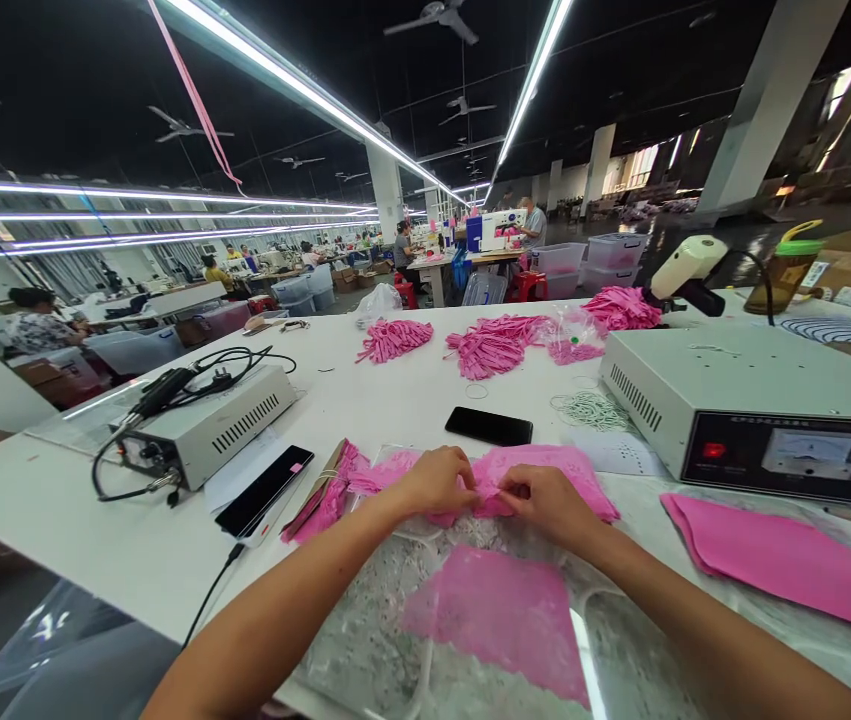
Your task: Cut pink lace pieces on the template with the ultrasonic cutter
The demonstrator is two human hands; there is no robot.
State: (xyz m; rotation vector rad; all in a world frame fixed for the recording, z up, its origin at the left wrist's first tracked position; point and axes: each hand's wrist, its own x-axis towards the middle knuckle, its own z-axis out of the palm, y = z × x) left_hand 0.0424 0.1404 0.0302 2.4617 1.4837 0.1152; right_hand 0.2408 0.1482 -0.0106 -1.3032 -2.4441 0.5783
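Both hands meet over a strip of pink fabric in front of me. My left hand has its fingers curled down and pinches the fabric's edge. Close on its right, my right hand pinches the same fabric between thumb and forefinger. A larger pink fabric piece lies spread behind the right hand. Left of the hands is a bundle of pink strips on brown card, held by a band. Under my forearms, a pink sheet shows through clear plastic.
A grey box with a cable stands left, near a phone. A second phone lies beyond my hands. At right are a metered power unit, folded pink fabric and a heat gun. Pink strip piles lie farther back.
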